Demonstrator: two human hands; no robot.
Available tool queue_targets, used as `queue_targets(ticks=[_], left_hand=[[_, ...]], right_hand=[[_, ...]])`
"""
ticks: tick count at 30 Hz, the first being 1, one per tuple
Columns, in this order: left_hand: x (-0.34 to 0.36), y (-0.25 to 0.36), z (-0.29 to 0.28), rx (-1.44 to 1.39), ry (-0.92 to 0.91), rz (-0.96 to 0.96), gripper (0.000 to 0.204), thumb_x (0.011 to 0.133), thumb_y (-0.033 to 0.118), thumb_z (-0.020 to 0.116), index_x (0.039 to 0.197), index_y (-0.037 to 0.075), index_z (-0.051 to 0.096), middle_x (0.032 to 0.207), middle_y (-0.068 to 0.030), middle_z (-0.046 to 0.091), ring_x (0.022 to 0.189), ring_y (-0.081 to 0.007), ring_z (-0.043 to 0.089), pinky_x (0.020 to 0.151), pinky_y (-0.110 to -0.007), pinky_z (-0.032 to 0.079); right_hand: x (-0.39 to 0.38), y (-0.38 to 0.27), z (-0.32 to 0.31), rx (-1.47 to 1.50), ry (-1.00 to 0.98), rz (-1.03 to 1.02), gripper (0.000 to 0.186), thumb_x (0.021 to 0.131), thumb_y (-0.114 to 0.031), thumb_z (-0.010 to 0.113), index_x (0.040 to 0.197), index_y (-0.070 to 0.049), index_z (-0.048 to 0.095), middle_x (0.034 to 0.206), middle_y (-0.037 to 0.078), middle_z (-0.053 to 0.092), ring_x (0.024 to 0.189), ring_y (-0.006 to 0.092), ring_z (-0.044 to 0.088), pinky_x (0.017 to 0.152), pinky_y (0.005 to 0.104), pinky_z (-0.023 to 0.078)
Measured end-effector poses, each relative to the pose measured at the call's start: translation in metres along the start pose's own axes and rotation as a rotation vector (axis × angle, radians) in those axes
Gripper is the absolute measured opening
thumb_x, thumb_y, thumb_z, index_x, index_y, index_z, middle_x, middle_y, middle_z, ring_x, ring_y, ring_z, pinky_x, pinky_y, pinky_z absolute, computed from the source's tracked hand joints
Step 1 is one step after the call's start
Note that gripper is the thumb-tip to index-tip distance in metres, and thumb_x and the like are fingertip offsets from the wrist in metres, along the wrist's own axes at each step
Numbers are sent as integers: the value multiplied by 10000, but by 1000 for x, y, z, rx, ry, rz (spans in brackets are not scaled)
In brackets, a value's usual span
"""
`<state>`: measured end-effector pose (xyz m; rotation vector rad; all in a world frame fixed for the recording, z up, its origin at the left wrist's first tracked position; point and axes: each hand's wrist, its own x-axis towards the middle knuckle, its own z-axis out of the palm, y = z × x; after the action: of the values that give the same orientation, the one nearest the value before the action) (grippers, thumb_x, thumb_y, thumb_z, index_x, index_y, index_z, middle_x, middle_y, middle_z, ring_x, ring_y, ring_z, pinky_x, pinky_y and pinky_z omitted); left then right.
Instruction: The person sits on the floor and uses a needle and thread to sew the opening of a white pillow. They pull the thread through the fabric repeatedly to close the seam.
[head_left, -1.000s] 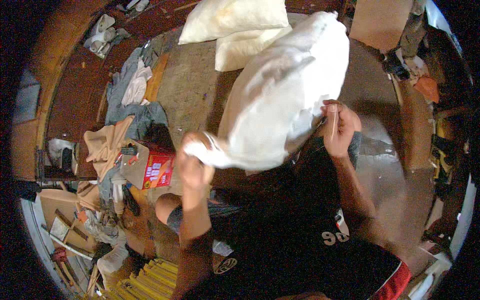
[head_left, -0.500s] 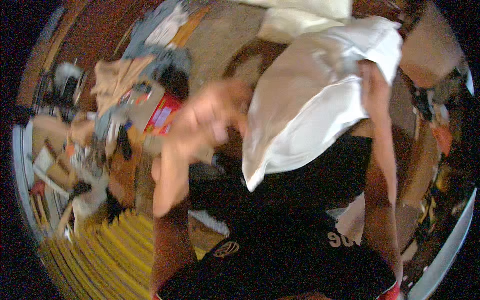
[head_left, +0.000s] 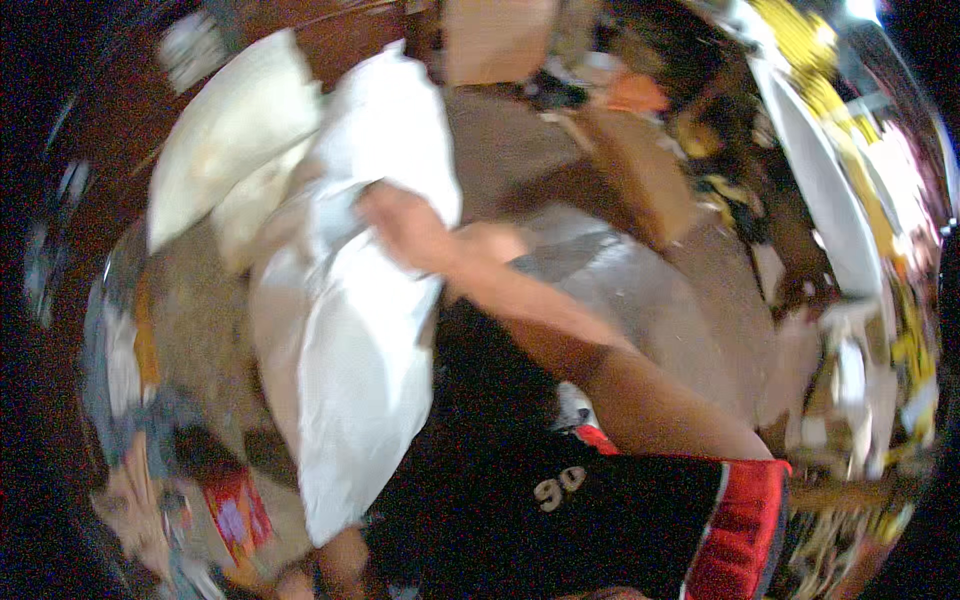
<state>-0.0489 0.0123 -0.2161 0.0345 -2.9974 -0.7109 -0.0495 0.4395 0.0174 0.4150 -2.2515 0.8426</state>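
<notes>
A white pillow (head_left: 375,370), smooth and creased, stands on end left of centre. My right hand (head_left: 408,228) reaches across from the right and is closed on the upper part of its cover, which bunches under the fingers. At the lower edge, below the pillow's bottom corner, a blurred bit of skin (head_left: 345,562) looks like part of my left arm or hand. Its fingers cannot be made out. Another blurred skin-coloured patch (head_left: 495,242) shows behind my right wrist; what it is cannot be told.
Cream pillows (head_left: 235,150) lie at the upper left. A clear plastic sheet or bag (head_left: 600,265) spreads right of my wrist. Beyond it stands a brown cardboard piece (head_left: 635,180). A red packet (head_left: 238,512) lies at lower left, with clutter along the right side.
The view has swung to the right. The white pillow now stands more upright and farther left in view, still in my right hand. My left hand has left the middle of the picture.
</notes>
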Motion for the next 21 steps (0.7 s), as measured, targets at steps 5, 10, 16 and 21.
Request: queue_targets(ticks=[5,10,16,21], left_hand=[[-3,20,-4,-4,-1,-37,543,967,406,589,1348,23,538,1283,-151,614,1152,-309,598,1054,-411,441],[-3,13,-11,-17,-20,-51,580,953,428,598,1358,19,528,1300,-158,603,1170,-311,590,1060,-411,435],[1,13,-7,-33,-18,-64,626,937,455,609,1371,14,517,1321,-166,591,1192,-314,580,1067,-412,429],[5,11,-5,-45,-17,-70,664,924,477,618,1381,10,507,1339,-173,580,1210,-316,571,1073,-413,424]], right_hand=[[13,-19,2,40,0,36,198,976,-191,567,886,-15,571,843,189,597,813,397,615,723,473,509],[15,-27,4,6,-10,47,184,970,-176,573,894,-8,578,853,177,602,820,387,619,749,472,511],[17,-27,4,4,-57,115,192,965,-176,577,886,-1,579,854,177,601,820,389,617,748,478,507],[17,-25,5,-16,-55,82,200,963,-183,580,882,0,582,853,176,602,810,392,615,739,476,505]])
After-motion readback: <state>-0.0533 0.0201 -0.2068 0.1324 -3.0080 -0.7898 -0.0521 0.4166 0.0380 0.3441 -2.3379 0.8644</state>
